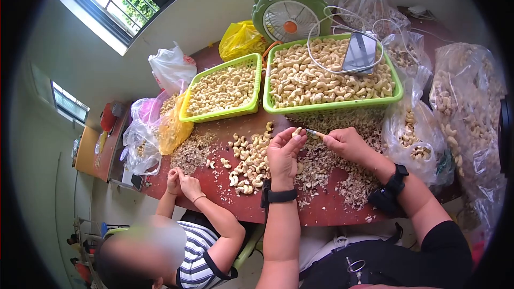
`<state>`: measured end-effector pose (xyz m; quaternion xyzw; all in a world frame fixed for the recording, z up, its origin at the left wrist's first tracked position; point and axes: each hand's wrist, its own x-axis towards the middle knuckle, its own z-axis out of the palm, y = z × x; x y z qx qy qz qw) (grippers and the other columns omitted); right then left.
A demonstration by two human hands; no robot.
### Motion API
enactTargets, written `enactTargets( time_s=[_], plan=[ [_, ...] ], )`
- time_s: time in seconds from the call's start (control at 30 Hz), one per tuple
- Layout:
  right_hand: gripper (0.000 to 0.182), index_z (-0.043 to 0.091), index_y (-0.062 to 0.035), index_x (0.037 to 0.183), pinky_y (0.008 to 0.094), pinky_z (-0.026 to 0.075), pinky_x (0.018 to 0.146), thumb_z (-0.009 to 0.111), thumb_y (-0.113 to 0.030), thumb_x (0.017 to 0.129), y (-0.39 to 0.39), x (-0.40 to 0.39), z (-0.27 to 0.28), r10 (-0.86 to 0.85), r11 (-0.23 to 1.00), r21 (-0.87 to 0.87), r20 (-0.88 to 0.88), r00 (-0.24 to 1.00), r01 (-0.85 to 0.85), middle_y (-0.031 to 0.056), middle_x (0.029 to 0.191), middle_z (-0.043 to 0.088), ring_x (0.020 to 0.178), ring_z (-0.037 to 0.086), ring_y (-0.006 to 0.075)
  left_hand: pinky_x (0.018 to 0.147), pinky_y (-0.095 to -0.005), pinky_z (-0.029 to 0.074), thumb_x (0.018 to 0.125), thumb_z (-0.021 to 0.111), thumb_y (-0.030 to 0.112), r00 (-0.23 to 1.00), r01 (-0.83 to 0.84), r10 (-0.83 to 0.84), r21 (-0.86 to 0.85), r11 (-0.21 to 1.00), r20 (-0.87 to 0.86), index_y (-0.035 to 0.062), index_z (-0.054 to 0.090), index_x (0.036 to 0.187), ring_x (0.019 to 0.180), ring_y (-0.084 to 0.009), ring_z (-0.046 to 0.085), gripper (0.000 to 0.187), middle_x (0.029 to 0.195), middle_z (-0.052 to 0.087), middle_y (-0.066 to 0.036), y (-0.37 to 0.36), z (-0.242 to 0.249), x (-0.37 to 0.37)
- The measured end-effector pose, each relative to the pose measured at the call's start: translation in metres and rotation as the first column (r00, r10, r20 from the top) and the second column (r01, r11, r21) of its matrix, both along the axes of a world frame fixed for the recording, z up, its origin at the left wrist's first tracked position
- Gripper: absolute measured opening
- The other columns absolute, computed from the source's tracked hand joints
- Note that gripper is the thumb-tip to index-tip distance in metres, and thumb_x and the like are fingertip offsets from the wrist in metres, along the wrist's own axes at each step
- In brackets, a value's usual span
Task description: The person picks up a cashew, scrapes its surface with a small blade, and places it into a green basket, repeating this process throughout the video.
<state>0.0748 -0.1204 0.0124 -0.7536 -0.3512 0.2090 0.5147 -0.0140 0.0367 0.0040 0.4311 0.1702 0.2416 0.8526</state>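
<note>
A dark red table (326, 215) carries two green plastic baskets: a smaller one (219, 114) and, just to its right, a larger one (334, 108). In front of them lies a loose heap of pale curved nuts (252, 156), with brownish flakes of skin (313, 182) scattered to its right and a smaller patch of flakes (190, 152) to its left. Left of the smaller basket are a yellow-orange bag (176, 129), clear bags (142, 142) and a white bag (171, 68). A yellow bag (236, 43) and a green fan (293, 15) stand behind the baskets; filled clear bags (415, 142) crowd the right side.
</note>
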Motion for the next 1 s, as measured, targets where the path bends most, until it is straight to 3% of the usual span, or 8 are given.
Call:
enactTargets(
  time_s=[0.17, 0.23, 0.47, 0.57, 0.73, 1.0],
  plan=[
    [0.034, 0.052, -0.0011, 0.061, 0.0237, 0.032, 0.041, 0.049, -0.026, 0.083, 0.0, -0.001, 0.0, -0.008, 1.0, 0.023, 0.006, 1.0, 0.007, -0.0016, 0.047, 0.042, 0.044, 0.037, 0.005, 0.075, -0.0346, 0.052, 0.074, 0.055, -0.008, 0.996, 0.084, -0.083, -0.086, 0.993, 0.015, -0.0044, 0.05, 0.093, 0.085, -0.0255, 0.059, 0.02, 0.093, 0.057, -0.016, -0.004, 0.0, 0.0],
    [0.035, 0.058, -0.0007, 0.067, 0.0271, 0.036, 0.044, 0.05, -0.031, 0.082, 0.001, 0.0, -0.003, 0.007, 1.0, -0.023, 0.005, 1.0, -0.007, 0.0048, 0.048, 0.047, 0.046, 0.042, 0.0089, 0.075, -0.0355, 0.052, 0.074, 0.055, -0.007, 0.993, 0.116, -0.112, -0.114, 0.987, 0.035, -0.0037, 0.051, 0.092, 0.084, -0.0256, 0.059, 0.019, 0.093, 0.057, -0.016, -0.004, 0.0, 0.0],
    [0.034, 0.057, -0.0008, 0.067, 0.0273, 0.037, 0.044, 0.051, -0.031, 0.081, 0.0, -0.001, -0.002, 0.009, 1.0, -0.03, -0.027, 1.0, -0.01, 0.0065, 0.048, 0.048, 0.046, 0.042, 0.0101, 0.073, -0.0371, 0.052, 0.076, 0.057, -0.001, 0.981, 0.196, -0.196, -0.134, 0.971, 0.014, -0.0019, 0.052, 0.096, 0.083, -0.0249, 0.059, 0.021, 0.091, 0.059, -0.015, -0.004, 0.002, -0.001],
    [0.034, 0.058, -0.0012, 0.067, 0.0288, 0.038, 0.045, 0.052, -0.032, 0.08, 0.0, -0.001, -0.001, 0.0, 0.999, -0.053, 0.051, 0.999, 0.003, 0.0099, 0.05, 0.05, 0.045, 0.046, 0.0137, 0.072, -0.0358, 0.052, 0.076, 0.057, 0.0, 0.978, 0.204, -0.208, -0.127, 0.971, -0.022, -0.0033, 0.052, 0.099, 0.082, -0.0247, 0.06, 0.024, 0.089, 0.059, -0.015, -0.002, 0.002, -0.002],
    [0.034, 0.058, -0.0016, 0.066, 0.0351, 0.042, 0.05, 0.052, -0.033, 0.078, -0.002, 0.0, 0.004, -0.044, 0.988, -0.133, 0.254, 0.966, 0.08, 0.0161, 0.055, 0.053, 0.051, 0.055, 0.0273, 0.067, -0.0295, 0.053, 0.075, 0.057, 0.001, 0.966, 0.221, -0.234, -0.117, 0.968, -0.109, -0.0053, 0.054, 0.094, 0.074, -0.0204, 0.061, 0.02, 0.082, 0.06, -0.014, 0.003, 0.002, -0.003],
    [0.035, 0.057, -0.0005, 0.066, 0.0359, 0.041, 0.049, 0.05, -0.032, 0.079, -0.003, 0.008, -0.003, -0.128, 0.985, -0.083, 0.237, 0.963, 0.152, 0.0171, 0.055, 0.052, 0.051, 0.053, 0.0288, 0.065, -0.0266, 0.052, 0.076, 0.057, 0.004, 0.953, 0.255, -0.271, -0.124, 0.959, -0.135, -0.004, 0.055, 0.091, 0.072, -0.0187, 0.06, 0.017, 0.081, 0.06, -0.012, 0.01, 0.003, -0.006]
  ],
)
